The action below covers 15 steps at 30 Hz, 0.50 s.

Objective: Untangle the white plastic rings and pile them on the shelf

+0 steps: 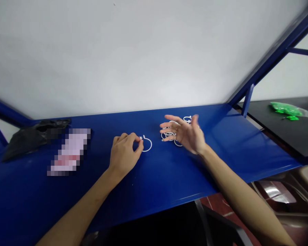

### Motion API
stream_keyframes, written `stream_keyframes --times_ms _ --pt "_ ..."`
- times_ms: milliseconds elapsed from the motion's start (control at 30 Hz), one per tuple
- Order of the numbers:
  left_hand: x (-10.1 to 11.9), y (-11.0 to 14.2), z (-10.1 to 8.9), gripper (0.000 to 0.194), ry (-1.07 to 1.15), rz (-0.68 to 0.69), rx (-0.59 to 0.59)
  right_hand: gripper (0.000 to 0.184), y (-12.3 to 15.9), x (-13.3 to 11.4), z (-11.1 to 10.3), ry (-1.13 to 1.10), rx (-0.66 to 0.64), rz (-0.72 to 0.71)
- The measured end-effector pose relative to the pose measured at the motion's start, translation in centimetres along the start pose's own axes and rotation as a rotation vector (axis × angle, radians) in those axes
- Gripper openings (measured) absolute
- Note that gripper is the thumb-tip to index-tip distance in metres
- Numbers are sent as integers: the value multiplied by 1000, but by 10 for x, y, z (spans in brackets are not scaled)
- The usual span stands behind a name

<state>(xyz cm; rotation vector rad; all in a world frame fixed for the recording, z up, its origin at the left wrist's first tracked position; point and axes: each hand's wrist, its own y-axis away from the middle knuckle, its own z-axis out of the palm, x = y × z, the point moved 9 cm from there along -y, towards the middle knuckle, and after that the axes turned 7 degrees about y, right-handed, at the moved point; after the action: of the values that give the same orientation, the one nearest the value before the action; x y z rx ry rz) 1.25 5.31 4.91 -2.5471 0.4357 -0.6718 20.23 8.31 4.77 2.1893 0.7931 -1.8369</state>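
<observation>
Between thumb and fingertips, my left hand (125, 150) pinches a white plastic ring (151, 145), which looks like a shower curtain ring. The ring has a gap with small knobs at its top, near my fingertips. To the right, my right hand (188, 135) is turned partly palm up with its fingers spread, and nothing is in it. Behind and below those fingers is a pile of similar white rings (178, 144), partly hidden by the hand. One more ring (187, 118) shows just beyond the right fingers.
All this is on a blue shelf surface (159, 177) against a pale wall. At left lie a black plastic bag (33, 138) and a blurred-out pinkish flat item (70, 150). A dark table (284, 130) at right carries a bag of green pieces (287, 109). A brown chair (282, 198) stands below.
</observation>
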Motion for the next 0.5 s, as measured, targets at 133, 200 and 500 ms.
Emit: stream_keyframes --times_ms 133,200,500 --pt "9 3 -6 10 57 45 102 51 1 10 14 359 135 -37" --pt "11 5 -7 7 83 57 134 45 1 12 30 483 125 -51" --pt "16 8 -3 6 261 97 179 13 6 -3 50 647 269 -203"
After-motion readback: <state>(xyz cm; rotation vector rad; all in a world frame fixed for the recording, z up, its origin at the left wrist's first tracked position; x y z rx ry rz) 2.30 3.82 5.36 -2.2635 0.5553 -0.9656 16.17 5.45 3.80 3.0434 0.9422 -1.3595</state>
